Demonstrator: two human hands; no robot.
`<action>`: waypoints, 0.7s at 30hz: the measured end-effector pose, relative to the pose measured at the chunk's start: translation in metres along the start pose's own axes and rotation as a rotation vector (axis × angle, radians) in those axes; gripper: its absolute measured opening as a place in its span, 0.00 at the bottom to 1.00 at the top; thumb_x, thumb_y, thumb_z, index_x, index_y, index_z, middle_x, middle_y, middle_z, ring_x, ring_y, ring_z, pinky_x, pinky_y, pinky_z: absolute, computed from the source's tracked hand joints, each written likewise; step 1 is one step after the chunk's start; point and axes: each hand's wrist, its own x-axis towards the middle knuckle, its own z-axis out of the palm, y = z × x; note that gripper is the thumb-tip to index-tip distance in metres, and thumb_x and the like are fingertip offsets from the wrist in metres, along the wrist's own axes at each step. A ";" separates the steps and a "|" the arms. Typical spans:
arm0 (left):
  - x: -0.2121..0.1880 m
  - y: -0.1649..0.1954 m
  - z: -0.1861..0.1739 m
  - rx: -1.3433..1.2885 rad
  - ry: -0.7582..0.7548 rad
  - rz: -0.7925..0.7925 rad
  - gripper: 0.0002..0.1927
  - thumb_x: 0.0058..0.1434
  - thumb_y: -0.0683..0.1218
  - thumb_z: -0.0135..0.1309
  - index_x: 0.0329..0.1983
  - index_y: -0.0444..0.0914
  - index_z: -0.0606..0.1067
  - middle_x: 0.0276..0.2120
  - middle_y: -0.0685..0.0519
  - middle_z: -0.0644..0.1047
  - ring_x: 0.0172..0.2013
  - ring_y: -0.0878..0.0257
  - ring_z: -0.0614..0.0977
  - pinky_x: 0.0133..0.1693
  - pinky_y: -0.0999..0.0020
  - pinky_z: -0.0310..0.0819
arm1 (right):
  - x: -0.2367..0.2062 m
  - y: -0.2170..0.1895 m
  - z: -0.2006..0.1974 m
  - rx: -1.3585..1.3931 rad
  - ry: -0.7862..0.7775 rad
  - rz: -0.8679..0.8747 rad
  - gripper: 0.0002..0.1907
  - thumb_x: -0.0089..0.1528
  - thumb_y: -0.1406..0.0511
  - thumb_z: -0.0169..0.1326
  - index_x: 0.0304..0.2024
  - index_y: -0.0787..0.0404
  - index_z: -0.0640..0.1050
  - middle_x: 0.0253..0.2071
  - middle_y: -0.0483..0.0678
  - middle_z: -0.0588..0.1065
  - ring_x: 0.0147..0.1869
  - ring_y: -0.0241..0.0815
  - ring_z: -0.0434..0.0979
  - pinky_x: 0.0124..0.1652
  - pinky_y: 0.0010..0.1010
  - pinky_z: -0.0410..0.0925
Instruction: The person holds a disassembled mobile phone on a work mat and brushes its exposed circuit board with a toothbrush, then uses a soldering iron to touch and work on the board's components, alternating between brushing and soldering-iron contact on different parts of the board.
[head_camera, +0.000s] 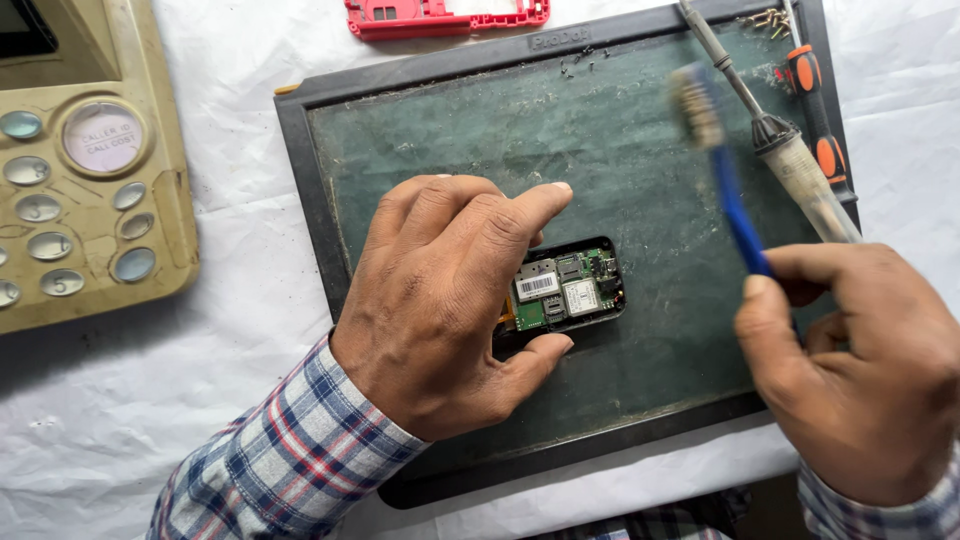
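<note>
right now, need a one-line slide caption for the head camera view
Left hand steadies an opened small phone on a green work mat while the right hand holds a blue brush above it.

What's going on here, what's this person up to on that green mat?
The left hand pins a small opened phone, its circuit board showing, down on a green work mat. The right hand holds a blue-handled brush raised above the mat, blurred by motion. A soldering iron and an orange screwdriver lie at the mat's far right corner.
</note>
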 end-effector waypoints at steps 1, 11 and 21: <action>0.000 0.000 0.000 -0.009 -0.006 -0.002 0.48 0.47 0.52 0.73 0.69 0.36 0.62 0.44 0.50 0.76 0.55 0.50 0.76 0.63 0.47 0.62 | -0.004 0.001 -0.001 0.038 0.004 0.102 0.09 0.66 0.73 0.60 0.46 0.75 0.78 0.33 0.55 0.77 0.25 0.40 0.74 0.25 0.29 0.66; 0.001 0.000 0.000 -0.036 -0.007 -0.002 0.50 0.47 0.51 0.74 0.69 0.36 0.62 0.43 0.52 0.77 0.55 0.51 0.76 0.64 0.47 0.62 | -0.012 0.029 -0.019 0.217 -0.146 -0.080 0.12 0.67 0.71 0.52 0.53 0.69 0.70 0.44 0.55 0.75 0.36 0.35 0.78 0.37 0.26 0.74; 0.003 0.002 0.000 -0.037 0.003 0.010 0.50 0.44 0.49 0.74 0.68 0.35 0.62 0.42 0.51 0.78 0.54 0.50 0.76 0.63 0.47 0.62 | -0.008 0.042 -0.021 0.124 -0.166 -0.234 0.14 0.64 0.70 0.60 0.49 0.67 0.72 0.48 0.57 0.74 0.39 0.37 0.78 0.40 0.26 0.74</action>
